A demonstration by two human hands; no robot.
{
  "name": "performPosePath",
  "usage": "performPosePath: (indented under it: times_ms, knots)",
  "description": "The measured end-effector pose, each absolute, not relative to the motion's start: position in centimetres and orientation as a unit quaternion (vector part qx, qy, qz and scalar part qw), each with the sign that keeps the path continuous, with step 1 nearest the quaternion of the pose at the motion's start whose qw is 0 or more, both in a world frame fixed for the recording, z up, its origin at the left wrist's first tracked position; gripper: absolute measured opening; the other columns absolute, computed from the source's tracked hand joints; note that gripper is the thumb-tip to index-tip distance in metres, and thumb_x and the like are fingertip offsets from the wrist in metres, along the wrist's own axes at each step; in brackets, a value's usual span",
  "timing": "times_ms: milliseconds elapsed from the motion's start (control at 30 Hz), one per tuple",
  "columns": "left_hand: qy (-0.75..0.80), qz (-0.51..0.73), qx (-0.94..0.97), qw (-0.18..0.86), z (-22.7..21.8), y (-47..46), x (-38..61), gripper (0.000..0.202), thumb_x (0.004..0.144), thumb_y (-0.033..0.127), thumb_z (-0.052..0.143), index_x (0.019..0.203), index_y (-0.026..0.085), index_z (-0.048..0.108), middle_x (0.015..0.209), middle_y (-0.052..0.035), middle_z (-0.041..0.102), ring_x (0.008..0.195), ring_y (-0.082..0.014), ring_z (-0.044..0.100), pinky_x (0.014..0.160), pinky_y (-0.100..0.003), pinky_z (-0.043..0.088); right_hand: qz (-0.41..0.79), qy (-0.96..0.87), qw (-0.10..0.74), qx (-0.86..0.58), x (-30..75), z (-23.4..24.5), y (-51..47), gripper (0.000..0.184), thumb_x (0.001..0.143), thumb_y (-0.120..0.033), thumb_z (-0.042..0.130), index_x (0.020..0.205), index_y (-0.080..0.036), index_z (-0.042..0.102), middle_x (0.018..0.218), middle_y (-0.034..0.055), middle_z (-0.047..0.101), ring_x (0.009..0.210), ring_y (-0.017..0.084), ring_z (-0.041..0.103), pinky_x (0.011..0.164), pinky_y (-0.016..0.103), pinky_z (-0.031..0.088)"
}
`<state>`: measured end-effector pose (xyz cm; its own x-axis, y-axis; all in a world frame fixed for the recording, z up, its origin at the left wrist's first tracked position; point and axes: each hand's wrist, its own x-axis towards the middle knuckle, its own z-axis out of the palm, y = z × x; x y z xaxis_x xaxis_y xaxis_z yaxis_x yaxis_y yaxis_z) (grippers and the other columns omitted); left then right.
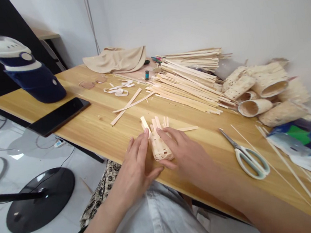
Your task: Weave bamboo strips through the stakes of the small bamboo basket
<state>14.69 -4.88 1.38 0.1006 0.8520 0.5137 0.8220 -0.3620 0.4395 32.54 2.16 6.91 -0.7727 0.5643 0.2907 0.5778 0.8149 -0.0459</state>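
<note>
A small woven basket of pale wood strips (160,145) lies at the table's near edge, its loose strip ends sticking out away from me. My left hand (137,155) rests along its left side, fingertips at the strips near the top. On the other side my right hand (182,145) has its fingers over the upper right of the weave and its thumb near the rounded bottom end. Both hands grip the piece between them. One thin strip (188,129) pokes out to the right from beyond my right fingers.
Scissors (250,158) and long thin strips (288,165) lie to the right. Behind are bundles of strips (186,91), rolls of bark (257,105), two crossed strips (128,106) and a tan cloth (118,59). A phone (59,115) and a blue bottle (33,77) stand left.
</note>
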Motion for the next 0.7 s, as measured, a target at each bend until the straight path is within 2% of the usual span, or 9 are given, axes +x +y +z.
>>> performPosePath:
  times_ms: [67, 133, 200, 233, 300, 367, 500, 600, 700]
  knots:
    - [0.563, 0.374, 0.737, 0.011, 1.6, -5.2, 14.3, 0.093, 0.096, 0.042, 0.068, 0.167, 0.017, 0.014, 0.160, -0.0261, 0.045, 0.150, -0.0379, 0.044, 0.120, -0.063, 0.039, -0.026, -0.944, 0.142, -0.295, 32.8, 6.8, 2.7, 0.073, 0.087, -0.027, 0.080, 0.150, -0.015, 0.047, 0.142, 0.0207, 0.061, 0.129, 0.036, 0.062, 0.101, 0.051, 0.061]
    - [0.563, 0.421, 0.711, -0.028, 2.3, -5.9, 13.9, 0.078, 0.093, 0.039, 0.072, 0.158, 0.014, 0.036, 0.154, -0.0260, 0.050, 0.143, -0.0364, 0.052, 0.115, -0.054, 0.047, -0.036, -0.947, 0.142, -0.287, 33.0, 6.9, 2.9, 0.066, 0.087, -0.024, 0.077, 0.146, -0.013, 0.051, 0.140, 0.0214, 0.063, 0.128, 0.036, 0.062, 0.100, 0.051, 0.062]
    - [0.549, 0.495, 0.670, -0.069, 2.9, -6.7, 13.8, 0.034, 0.094, 0.020, 0.071, 0.127, 0.017, 0.062, 0.121, -0.0127, 0.069, 0.113, -0.0225, 0.069, 0.100, -0.033, 0.057, -0.041, -0.947, 0.152, -0.281, 33.0, 6.9, 2.8, 0.062, 0.088, -0.021, 0.074, 0.145, -0.010, 0.052, 0.139, 0.0223, 0.063, 0.129, 0.036, 0.062, 0.100, 0.050, 0.063]
    - [0.528, 0.518, 0.670, -0.061, 3.1, -7.1, 13.9, 0.016, 0.094, 0.012, 0.067, 0.109, 0.019, 0.067, 0.104, -0.0060, 0.071, 0.096, -0.0159, 0.072, 0.088, -0.025, 0.058, -0.043, -0.946, 0.161, -0.279, 32.8, 6.8, 2.7, 0.060, 0.088, -0.019, 0.071, 0.145, -0.009, 0.052, 0.139, 0.0224, 0.064, 0.129, 0.036, 0.062, 0.101, 0.050, 0.062]
    - [0.519, 0.512, 0.685, 0.007, 3.1, -7.5, 14.3, 0.014, 0.095, 0.007, 0.061, 0.092, 0.020, 0.066, 0.090, -0.0015, 0.070, 0.079, -0.0108, 0.070, 0.073, -0.018, 0.056, -0.049, -0.942, 0.185, -0.275, 32.5, 6.4, 2.6, 0.055, 0.090, -0.016, 0.066, 0.143, -0.009, 0.053, 0.137, 0.0223, 0.065, 0.129, 0.035, 0.062, 0.103, 0.050, 0.062]
    - [0.548, 0.499, 0.668, 0.071, 2.7, -7.5, 15.0, 0.013, 0.097, 0.013, 0.060, 0.098, 0.019, 0.072, 0.100, -0.0057, 0.075, 0.092, -0.0151, 0.074, 0.081, -0.023, 0.059, -0.066, -0.938, 0.219, -0.261, 32.0, 5.8, 2.6, 0.051, 0.093, -0.016, 0.061, 0.143, -0.008, 0.053, 0.138, 0.0230, 0.064, 0.131, 0.034, 0.061, 0.106, 0.051, 0.060]
    - [0.592, 0.527, 0.567, 0.225, 2.1, -6.5, 15.9, 0.032, 0.102, 0.034, 0.055, 0.125, 0.021, 0.074, 0.131, -0.0119, 0.073, 0.124, -0.0272, 0.068, 0.107, -0.043, 0.056, -0.098, -0.919, 0.318, -0.213, 31.3, 4.6, 3.3, 0.052, 0.096, -0.013, 0.059, 0.147, -0.006, 0.048, 0.143, 0.0239, 0.061, 0.139, 0.035, 0.055, 0.113, 0.052, 0.055]
    - [0.549, 0.618, 0.424, 0.369, 2.6, -5.4, 16.1, 0.036, 0.099, 0.048, 0.059, 0.119, 0.024, 0.077, 0.129, -0.0095, 0.075, 0.125, -0.0292, 0.068, 0.114, -0.048, 0.050, -0.066, -0.886, 0.419, -0.188, 31.5, 4.1, 4.0, 0.060, 0.096, -0.012, 0.064, 0.152, -0.012, 0.044, 0.144, 0.0235, 0.058, 0.142, 0.033, 0.052, 0.114, 0.053, 0.054]
    - [0.447, 0.694, 0.311, 0.471, 3.6, -3.5, 16.5, 0.036, 0.086, 0.056, 0.076, 0.099, 0.023, 0.079, 0.116, -0.0067, 0.078, 0.118, -0.0285, 0.069, 0.113, -0.044, 0.048, 0.054, -0.838, 0.505, -0.201, 31.8, 3.4, 4.3, 0.066, 0.096, -0.015, 0.066, 0.156, -0.023, 0.041, 0.147, 0.0197, 0.055, 0.144, 0.030, 0.052, 0.115, 0.055, 0.053]
